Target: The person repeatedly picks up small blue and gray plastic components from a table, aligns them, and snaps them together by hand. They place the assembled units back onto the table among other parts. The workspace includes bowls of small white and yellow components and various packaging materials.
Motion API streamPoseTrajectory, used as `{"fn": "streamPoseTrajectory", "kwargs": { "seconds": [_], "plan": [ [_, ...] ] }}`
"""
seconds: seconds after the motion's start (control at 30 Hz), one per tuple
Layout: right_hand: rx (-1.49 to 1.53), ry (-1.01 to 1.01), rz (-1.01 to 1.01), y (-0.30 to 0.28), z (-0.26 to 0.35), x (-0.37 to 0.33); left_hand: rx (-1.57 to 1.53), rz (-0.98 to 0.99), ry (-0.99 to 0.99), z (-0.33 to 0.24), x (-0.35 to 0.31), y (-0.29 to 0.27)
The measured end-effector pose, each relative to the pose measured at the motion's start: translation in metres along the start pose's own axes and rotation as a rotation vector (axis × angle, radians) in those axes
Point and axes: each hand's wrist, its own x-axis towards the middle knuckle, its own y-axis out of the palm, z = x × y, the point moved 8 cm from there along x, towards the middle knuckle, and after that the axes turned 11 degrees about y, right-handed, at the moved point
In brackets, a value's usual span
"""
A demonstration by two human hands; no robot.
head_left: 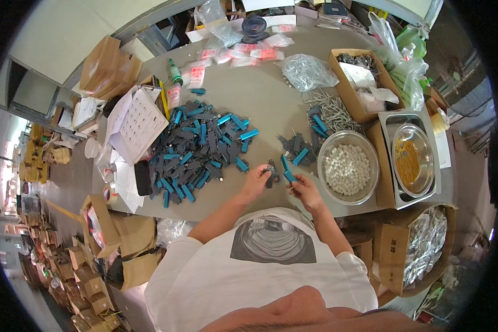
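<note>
My left hand [256, 182] is closed on a small dark grey plastic part [271, 174] near the table's front edge. Just to its right, my right hand [305, 191] pinches a slim blue plastic piece [287, 169], which stands tilted. The two pieces are close together but appear apart. To the left spreads a large heap of dark grey and blue plastic parts [203, 138]. A smaller group of similar parts [300, 156] lies just beyond my right hand. Beside that hand stands a metal bowl [322, 176] of small white pieces.
Metal pins [337, 113] lie behind the bowl, near a clear bag [306, 72] and a cardboard box [343, 91]. At right, a metal tray [432, 160] holds a bowl of yellowish bits. Papers [137, 124], a black phone-like object [143, 178] and a green bottle [175, 72] are at left.
</note>
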Motion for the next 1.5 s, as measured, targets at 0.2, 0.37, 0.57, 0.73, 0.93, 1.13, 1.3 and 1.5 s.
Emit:
{"fn": "streamPoseTrajectory", "kwargs": {
  "seconds": [0.2, 0.37, 0.57, 0.73, 0.93, 1.13, 1.3, 1.5],
  "plan": [
    [0.121, 0.041, -0.046, 0.029, -0.004, -0.005, 0.193, 0.111, 0.232, -0.015, -0.004, 0.033],
    [0.133, -0.008, -0.059, 0.042, 0.006, -0.015, 0.180, 0.115, 0.293, -0.012, -0.006, 0.039],
    [0.039, -0.148, -0.141, 0.041, 0.013, -0.015, 0.119, 0.097, 0.259, -0.018, -0.009, 0.045],
    [0.005, -0.214, -0.213, 0.044, 0.022, -0.025, -0.177, 0.093, 0.181, -0.031, -0.017, 0.048],
    [-0.167, -0.175, -0.190, 0.051, 0.021, -0.026, -0.222, 0.036, 0.185, -0.047, -0.014, 0.046],
    [-0.559, -0.308, -0.163, 0.060, 0.026, -0.032, -0.527, -0.039, 0.083, -0.042, -0.019, 0.038],
    [-0.738, -0.387, -0.233, 0.068, 0.035, -0.029, -0.650, -0.104, 0.019, -0.015, -0.022, 0.025],
    [-1.063, -0.377, -0.479, 0.054, 0.050, -0.006, 0.106, -0.413, 0.053, -0.038, -0.010, -0.034]
  ]
}}
